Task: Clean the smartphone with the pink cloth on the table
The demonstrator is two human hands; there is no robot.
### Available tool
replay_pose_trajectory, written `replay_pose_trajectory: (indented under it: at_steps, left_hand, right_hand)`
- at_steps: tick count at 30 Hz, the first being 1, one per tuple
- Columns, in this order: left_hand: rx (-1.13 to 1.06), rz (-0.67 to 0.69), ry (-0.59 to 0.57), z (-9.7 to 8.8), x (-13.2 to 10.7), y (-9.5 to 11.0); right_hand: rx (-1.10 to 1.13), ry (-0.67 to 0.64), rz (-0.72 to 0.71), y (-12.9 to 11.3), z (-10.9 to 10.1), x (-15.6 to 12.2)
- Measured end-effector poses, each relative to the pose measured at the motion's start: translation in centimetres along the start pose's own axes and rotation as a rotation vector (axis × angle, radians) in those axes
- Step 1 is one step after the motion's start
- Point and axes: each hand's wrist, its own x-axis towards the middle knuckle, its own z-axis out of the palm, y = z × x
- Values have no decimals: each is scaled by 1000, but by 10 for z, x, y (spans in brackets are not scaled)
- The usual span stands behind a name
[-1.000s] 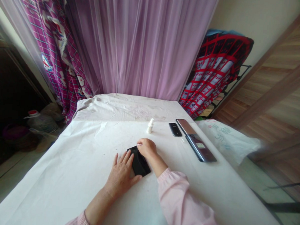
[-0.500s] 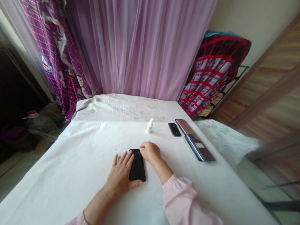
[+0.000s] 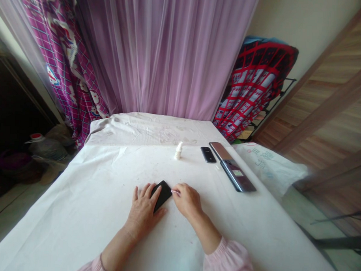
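Observation:
A black phone (image 3: 163, 195) lies slantwise on the white cloth, its dark face up. My left hand (image 3: 145, 209) holds it from the left, fingers spread across its left part and the thumb by its lower right edge. At the phone's upper right corner, my right hand (image 3: 187, 201) pinches a thin whitish stick (image 3: 175, 192) that looks like a cotton swab. The stick's tip is at the phone's edge; whether it touches cannot be made out. Beyond the hands a small white bottle (image 3: 178, 151) stands upright.
To the right lie a small dark phone (image 3: 208, 154), a brownish phone (image 3: 220, 151) and a larger shiny phone (image 3: 237, 176) near the table's edge. The white cloth (image 3: 86, 203) covers the table. Purple curtains (image 3: 171, 52) hang behind; a plastic bag (image 3: 265, 164) is at the right.
The black phone has turned clockwise under my left hand, from nearly upright to slanted. My right hand has moved slightly right and down with the stick, from its top edge to its upper right corner.

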Motion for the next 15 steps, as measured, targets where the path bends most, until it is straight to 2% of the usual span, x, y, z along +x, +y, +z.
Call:
replay_pose_trajectory:
  at_steps: [6, 15]
  left_hand:
    - [-61, 67, 95, 7, 0, -8]
    - [-72, 53, 59, 2, 1, -3]
  right_hand:
    - [42, 5, -10, -6, -1, 4]
    - [7, -34, -10, -20, 2, 29]
